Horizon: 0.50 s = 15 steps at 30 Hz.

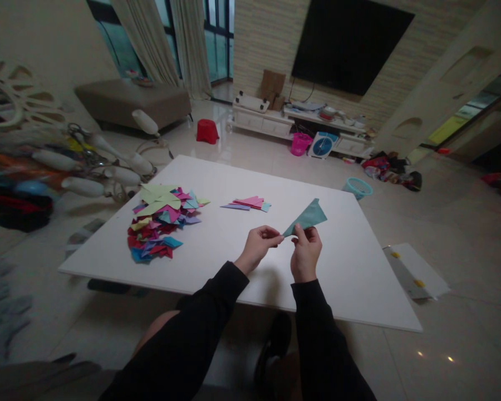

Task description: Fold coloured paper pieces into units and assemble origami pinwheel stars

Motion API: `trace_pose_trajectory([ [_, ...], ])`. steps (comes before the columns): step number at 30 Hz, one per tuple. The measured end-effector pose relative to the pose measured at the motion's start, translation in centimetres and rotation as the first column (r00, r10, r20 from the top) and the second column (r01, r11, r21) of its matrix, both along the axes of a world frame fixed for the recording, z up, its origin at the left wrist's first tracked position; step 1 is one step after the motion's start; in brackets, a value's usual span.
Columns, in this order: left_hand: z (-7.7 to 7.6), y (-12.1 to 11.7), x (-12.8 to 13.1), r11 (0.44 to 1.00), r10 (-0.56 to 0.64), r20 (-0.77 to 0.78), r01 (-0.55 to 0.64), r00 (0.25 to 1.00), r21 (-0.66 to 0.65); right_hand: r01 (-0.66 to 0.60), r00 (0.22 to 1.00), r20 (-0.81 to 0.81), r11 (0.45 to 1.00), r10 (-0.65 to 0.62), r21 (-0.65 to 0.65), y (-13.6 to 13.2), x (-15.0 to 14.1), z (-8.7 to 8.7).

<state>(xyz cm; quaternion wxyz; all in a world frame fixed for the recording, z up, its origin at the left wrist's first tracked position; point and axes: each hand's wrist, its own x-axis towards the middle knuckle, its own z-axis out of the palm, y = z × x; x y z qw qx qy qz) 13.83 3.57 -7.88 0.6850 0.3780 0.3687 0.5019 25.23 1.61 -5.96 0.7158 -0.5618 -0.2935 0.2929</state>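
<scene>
Between my two hands, a teal sheet of folded paper (309, 216) is held above the white table (217, 250). My left hand (259, 245) pinches its narrow pointed tip between thumb and fingers. Closed on the lower edge is my right hand (305, 250), its thumb on the near face. The wide end of the paper points up and to the right. Beyond my left hand lies a small stack of folded papers (249, 203) in pink, purple and light blue. A heap of many-coloured folded paper pieces (156, 220) covers part of the table's left side.
A lamp with several white shades (121, 175) stands close to the table's left edge. Past the far right corner is a teal basket (358, 188). On the floor are a red stool (207, 131), a pink bin (300, 143) and a white box (417, 270).
</scene>
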Motion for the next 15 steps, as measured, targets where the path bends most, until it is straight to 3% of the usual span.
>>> trace_pose_trajectory([
  [5, -0.19, 0.41, -0.16, 0.999, 0.033, 0.021, -0.033, 0.999, -0.014, 0.032, 0.999, -0.025, 0.999, -0.032, -0.021, 0.18, 0.15, -0.15],
  [11, -0.36, 0.98, -0.42, 0.983, 0.179, 0.049, -0.176, 0.983, -0.053, 0.036, 0.995, -0.091, 0.999, -0.04, -0.04, 0.22, 0.19, -0.14],
  [15, 0.09, 0.85, -0.59, 0.992, 0.115, 0.074, -0.11, 0.991, -0.065, -0.006, 0.993, -0.122, 0.999, 0.001, -0.035, 0.04, 0.03, -0.07],
])
